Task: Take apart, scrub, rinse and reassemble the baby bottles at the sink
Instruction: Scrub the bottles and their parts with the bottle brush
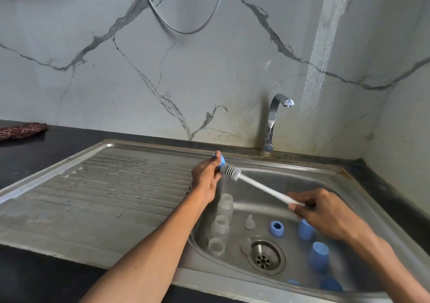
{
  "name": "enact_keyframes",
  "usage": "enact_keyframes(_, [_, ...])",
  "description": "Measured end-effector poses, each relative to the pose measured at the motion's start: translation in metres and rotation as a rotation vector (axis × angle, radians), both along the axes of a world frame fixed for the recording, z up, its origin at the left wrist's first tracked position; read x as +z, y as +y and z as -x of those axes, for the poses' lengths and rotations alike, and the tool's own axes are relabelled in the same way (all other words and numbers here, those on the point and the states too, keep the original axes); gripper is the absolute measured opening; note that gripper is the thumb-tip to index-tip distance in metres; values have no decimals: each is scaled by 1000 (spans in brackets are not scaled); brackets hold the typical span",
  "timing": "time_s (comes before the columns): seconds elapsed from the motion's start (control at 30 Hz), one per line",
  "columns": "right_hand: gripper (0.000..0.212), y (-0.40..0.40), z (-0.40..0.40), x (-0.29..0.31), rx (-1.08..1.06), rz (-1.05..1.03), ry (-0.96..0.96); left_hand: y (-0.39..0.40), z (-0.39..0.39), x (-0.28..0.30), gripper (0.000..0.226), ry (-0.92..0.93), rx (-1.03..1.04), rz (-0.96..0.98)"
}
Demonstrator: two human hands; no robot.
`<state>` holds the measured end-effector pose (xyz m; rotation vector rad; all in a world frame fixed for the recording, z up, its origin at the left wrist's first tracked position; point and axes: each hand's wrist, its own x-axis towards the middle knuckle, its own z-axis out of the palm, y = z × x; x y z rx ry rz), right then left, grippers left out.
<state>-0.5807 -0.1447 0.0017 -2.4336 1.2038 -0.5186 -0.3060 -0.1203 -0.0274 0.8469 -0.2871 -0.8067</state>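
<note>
My left hand holds a small blue bottle part above the sink's left edge. My right hand grips the white handle of a bottle brush, and its bristle head presses into the blue part. Three clear bottle bodies stand in a row along the basin's left wall. On the basin floor lie two clear teats, a blue collar ring and several blue caps.
The steel sink has a ribbed drainboard on its left and a drain in the basin. A chrome tap stands behind, not running. A dark red cloth lies on the black counter at far left.
</note>
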Motion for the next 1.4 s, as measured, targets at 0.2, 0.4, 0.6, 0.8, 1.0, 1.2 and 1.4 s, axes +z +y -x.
enact_keyframes(0.2, [32, 1, -4, -1, -27, 40, 22, -3, 10, 7, 16, 17, -44, 9])
enact_keyframes(0.4, [31, 0, 1, 6, -35, 43, -85, 8, -1, 7, 18, 240, -74, 59])
enact_keyframes(0.6, [33, 3, -2, 3, -24, 46, -129, 9, 20, 9, 6, 372, -244, 70])
enact_keyframes(0.8, [35, 2, -4, -1, -18, 47, -146, 10, 19, 6, 24, 378, -303, 89])
enact_keyframes(1.0, [34, -3, -5, -1, -1, 1, -172, 9, 18, 10, 22, 335, -297, 75])
enact_keyframes(1.2, [31, -3, -3, -2, -1, 6, -127, 4, 3, 9, 12, 283, -170, 60])
enact_keyframes(1.4, [27, -5, -4, -3, -27, 25, -189, 7, 29, 12, 6, 282, -324, 71])
